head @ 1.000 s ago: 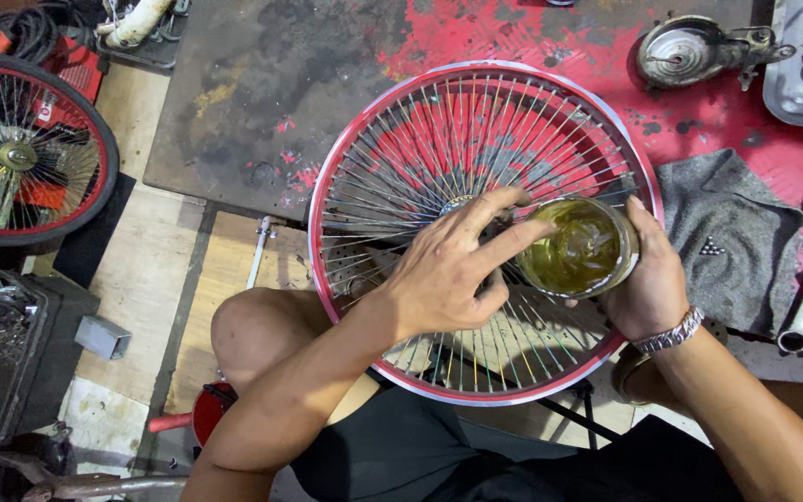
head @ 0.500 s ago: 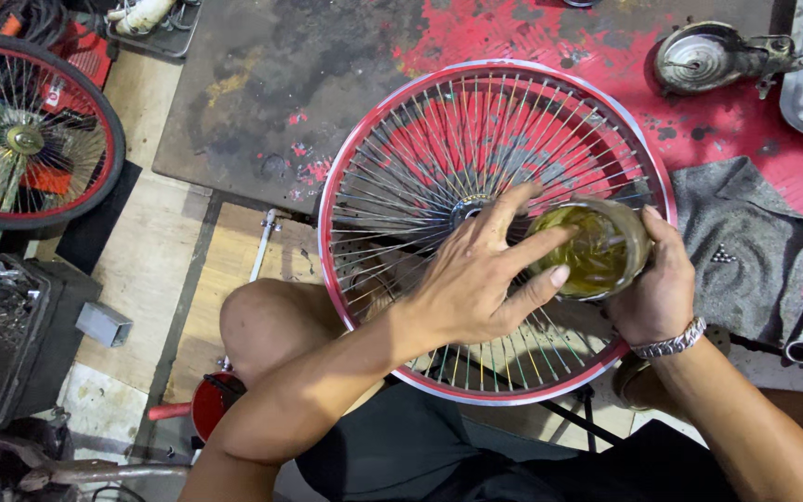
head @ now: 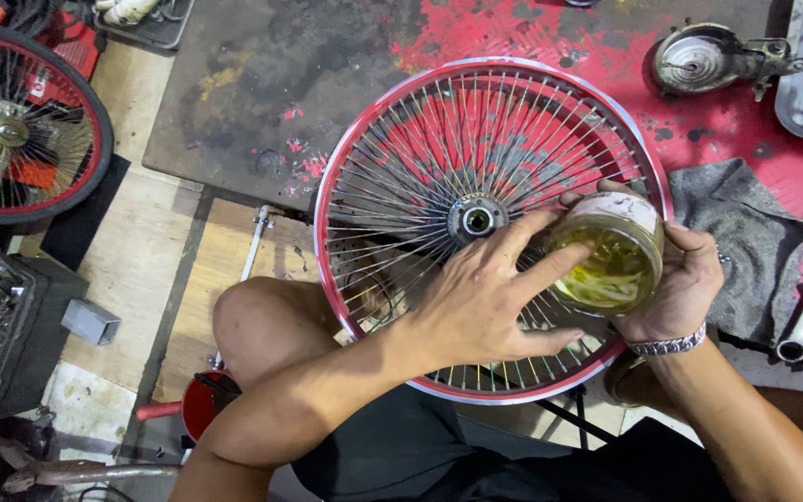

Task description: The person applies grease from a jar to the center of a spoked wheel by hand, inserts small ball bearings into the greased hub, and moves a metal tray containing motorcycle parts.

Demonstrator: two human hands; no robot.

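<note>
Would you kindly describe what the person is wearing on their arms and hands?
Both forearms are bare, with no sleeves showing and no gloves. The left hand carries nothing on its wrist. The right hand has a silver metal link bracelet around its wrist.

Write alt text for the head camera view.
A seated person's right hand holds a tilted glass jar of yellowish grease over a red-rimmed spoked wheel, while the left hand dips its fingers into the jar. A grey rag lies right of the wheel; a second wheel sits far left.
</note>
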